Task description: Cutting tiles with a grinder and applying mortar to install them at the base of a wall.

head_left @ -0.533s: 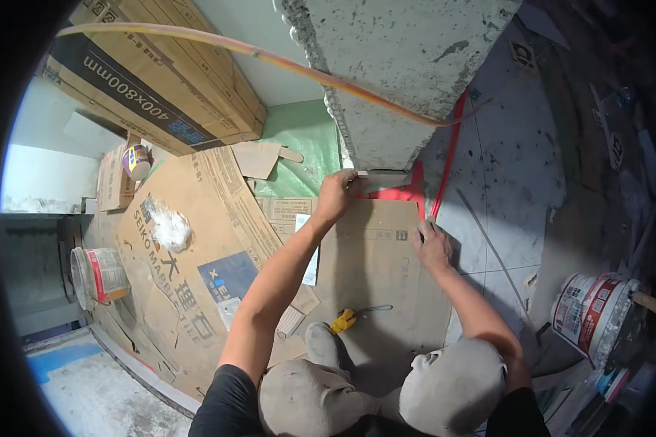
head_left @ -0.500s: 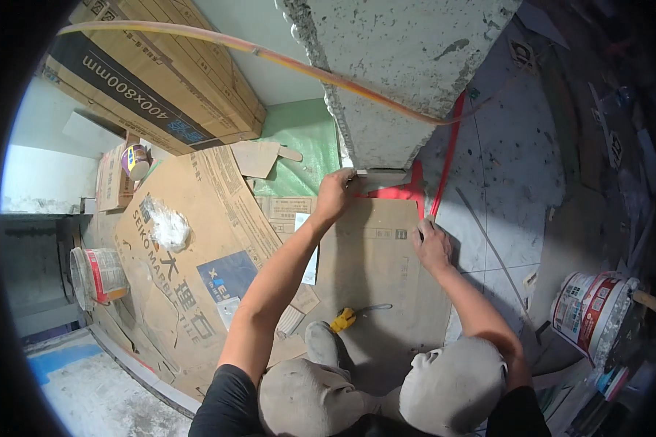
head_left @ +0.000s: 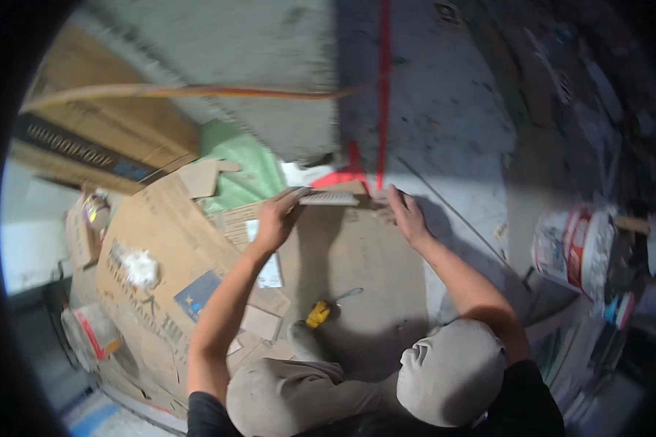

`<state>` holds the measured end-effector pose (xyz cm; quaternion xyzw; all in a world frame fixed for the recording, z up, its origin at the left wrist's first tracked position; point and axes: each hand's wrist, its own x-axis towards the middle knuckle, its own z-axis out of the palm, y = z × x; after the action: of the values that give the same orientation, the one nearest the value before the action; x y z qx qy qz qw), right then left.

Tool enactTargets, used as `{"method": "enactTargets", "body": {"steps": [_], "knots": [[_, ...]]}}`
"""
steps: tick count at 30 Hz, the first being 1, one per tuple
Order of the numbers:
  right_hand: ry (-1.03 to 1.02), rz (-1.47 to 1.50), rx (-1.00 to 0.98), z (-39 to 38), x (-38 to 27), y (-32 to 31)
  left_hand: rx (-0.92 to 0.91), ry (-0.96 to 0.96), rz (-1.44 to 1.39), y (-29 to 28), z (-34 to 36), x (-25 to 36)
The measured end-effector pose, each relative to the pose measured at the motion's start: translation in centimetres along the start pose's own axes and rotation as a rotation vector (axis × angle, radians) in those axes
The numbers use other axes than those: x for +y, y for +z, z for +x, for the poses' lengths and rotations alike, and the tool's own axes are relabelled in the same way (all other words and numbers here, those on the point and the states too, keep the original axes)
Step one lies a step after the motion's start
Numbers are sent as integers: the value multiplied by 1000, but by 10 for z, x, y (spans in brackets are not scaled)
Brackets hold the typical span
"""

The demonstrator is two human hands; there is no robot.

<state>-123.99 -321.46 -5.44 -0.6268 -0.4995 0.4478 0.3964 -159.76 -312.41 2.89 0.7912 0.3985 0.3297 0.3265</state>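
Observation:
My left hand (head_left: 278, 220) is closed on one end of a short, flat pale strip, which looks like a cut piece of tile (head_left: 331, 197). The piece lies crosswise, just in front of the rough column base. My right hand (head_left: 408, 217) is beyond its other end, fingers apart and somewhat blurred, with nothing visible between them. Red strips (head_left: 340, 176) run on the floor past the column corner, and a long red line (head_left: 383, 109) goes away from me. Beneath both hands is a cardboard sheet (head_left: 386, 269). A yellow tape measure (head_left: 318, 314) rests near my foot.
The concrete column (head_left: 270, 51) stands ahead, with an orange hose (head_left: 197, 91) across it. Large cartons (head_left: 116, 116) and green sheeting (head_left: 244, 171) are at the left. Buckets stand at left (head_left: 91, 335) and right (head_left: 572, 251). A thin rod (head_left: 455, 211) lies on the tiles.
My view has swung right. The tile piece in my left hand has come away from the column base toward me. My right hand has left the red strip, its fingers now spread.

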Motion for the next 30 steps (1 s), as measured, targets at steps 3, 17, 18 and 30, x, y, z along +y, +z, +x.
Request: {"method": "enactTargets", "body": {"steps": [3,17,18,30], "knots": [[563,429,-369,-9,-122,30,-182,101,101,-56,-21,20],[378,1063,-253,-85,-136,-156,-443,442,25,47,149,206],[363,1078,-253,-91,-154,-160,-390,340,-54,47,153,219],[135,902,-88,-145,-243,-297,-830,-345,-1396,168,182,387]]}}
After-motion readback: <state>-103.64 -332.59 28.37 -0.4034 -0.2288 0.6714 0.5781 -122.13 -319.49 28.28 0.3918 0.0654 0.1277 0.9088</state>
